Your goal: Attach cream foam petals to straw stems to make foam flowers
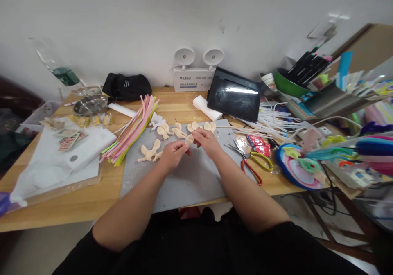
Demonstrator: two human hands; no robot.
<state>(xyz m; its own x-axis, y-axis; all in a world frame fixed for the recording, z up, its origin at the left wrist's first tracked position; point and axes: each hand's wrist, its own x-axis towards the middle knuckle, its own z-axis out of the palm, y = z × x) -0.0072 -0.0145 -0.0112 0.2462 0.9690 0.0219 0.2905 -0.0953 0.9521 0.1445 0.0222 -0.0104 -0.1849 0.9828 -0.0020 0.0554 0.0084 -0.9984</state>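
My left hand and my right hand meet above a grey mat. Between their fingertips they pinch a small cream fuzzy piece, bent from pipe cleaner by its look; fingers cover part of it. Several similar cream looped shapes lie about the hands: one left of my left hand, one farther back, another beside it, and one behind my right hand. A white fuzzy piece rests at the mat's back left.
Pink and yellow pipe cleaners lie left of the mat. Yellow-handled scissors and red-handled pliers lie right, near a red packet. A black tablet-like device leans at the back. A blue-rimmed round tray holds coloured pieces.
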